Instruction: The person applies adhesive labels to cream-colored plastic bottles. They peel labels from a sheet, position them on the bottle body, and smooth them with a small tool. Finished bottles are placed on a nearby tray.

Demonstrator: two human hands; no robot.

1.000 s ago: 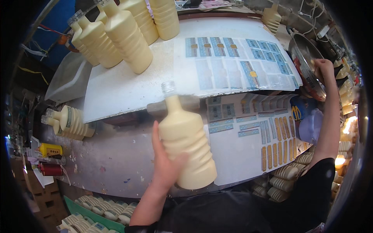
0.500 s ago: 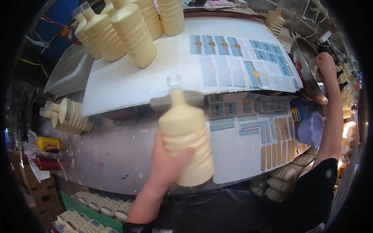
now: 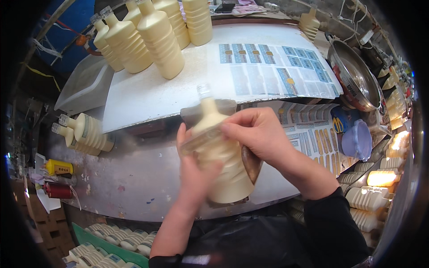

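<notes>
A cream ribbed bottle (image 3: 232, 190) with a clear threaded neck leans away from me at the worktable's near side. My left hand (image 3: 196, 172) is wrapped round its left side, holding it. My right hand (image 3: 263, 136) lies over the bottle's right shoulder, thumb and fingers pinched on a thin grey-brown, cloth-like piece (image 3: 252, 165). That piece stretches across the front of the bottle, and part hangs beside its right side; blur hides its exact kind. Behind the bottle's neck sits a greyish block (image 3: 190, 115).
Several cream bottles (image 3: 161, 44) stand on the raised white board (image 3: 147, 98). Blue-and-gold label strips (image 3: 286, 80) lie at its right. A metal pan (image 3: 355, 73), a purple basin (image 3: 357, 140) and yellow-handled scissors (image 3: 338, 125) are farther right. Bottles lie in a green-edged crate (image 3: 98, 241) below left.
My right hand has come from the pan at the far right to the bottle, bringing the cloth-like piece. My left hand keeps its hold on the bottle.
</notes>
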